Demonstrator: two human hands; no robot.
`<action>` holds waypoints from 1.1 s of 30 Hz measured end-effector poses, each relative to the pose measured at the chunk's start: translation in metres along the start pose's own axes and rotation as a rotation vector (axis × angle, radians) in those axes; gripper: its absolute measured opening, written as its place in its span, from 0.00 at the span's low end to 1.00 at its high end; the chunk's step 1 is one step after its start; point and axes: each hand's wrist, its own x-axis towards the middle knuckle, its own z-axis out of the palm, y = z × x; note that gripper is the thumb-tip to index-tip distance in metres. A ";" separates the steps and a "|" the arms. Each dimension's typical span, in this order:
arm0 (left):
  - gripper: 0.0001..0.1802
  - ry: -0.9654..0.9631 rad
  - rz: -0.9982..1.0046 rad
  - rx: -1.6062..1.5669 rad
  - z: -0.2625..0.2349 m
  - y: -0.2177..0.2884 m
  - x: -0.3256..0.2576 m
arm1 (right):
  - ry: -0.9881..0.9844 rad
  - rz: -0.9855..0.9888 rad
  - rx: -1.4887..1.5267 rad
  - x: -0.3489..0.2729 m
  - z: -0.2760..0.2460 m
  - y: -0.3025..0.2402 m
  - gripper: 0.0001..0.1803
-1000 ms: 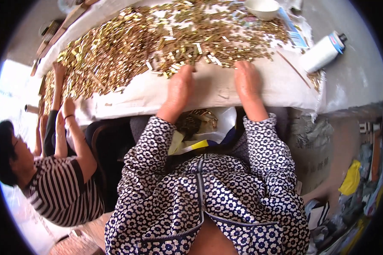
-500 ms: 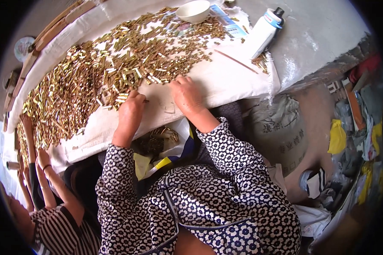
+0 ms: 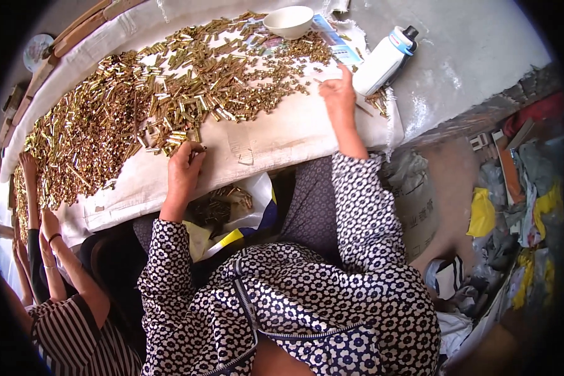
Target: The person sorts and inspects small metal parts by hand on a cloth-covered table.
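My left hand (image 3: 185, 169) is at the near edge of a heap of small brass tubes (image 3: 188, 94). Its thumb and fingers are pinched around a small brass piece (image 3: 198, 148), which shows at the fingertips. Farther right, my right hand (image 3: 339, 100) is over the pale cloth (image 3: 282, 135), its index finger stretched out and its thumb apart. I see nothing held in it. A thin brown stick (image 3: 364, 110) lies partly behind that hand, with a white bottle (image 3: 382, 62) with a black cap just to its right.
A white bowl (image 3: 288, 22) stands at the back on printed sheets (image 3: 337, 41). Below the table edge, an open bag (image 3: 260, 197) holds more brass pieces. At the left, a person in a striped top (image 3: 69, 329) has hands by the heap. Bags and scraps (image 3: 482, 213) lie at right.
My right hand has left the heap's near edge and moved right and away, beside the bottle. My left hand stays near the same spot, still pinching. The whole view has shifted slightly.
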 end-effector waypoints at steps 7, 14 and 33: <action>0.04 0.000 -0.030 -0.054 -0.002 0.000 -0.006 | 0.069 -0.089 -0.575 0.058 -0.061 0.010 0.45; 0.04 0.014 -0.037 -0.049 -0.006 0.001 -0.007 | 0.173 -0.167 -0.664 0.069 -0.074 0.019 0.45; 0.04 -0.044 -0.181 -0.624 -0.005 -0.003 -0.011 | -0.479 0.217 0.339 -0.094 0.055 -0.021 0.04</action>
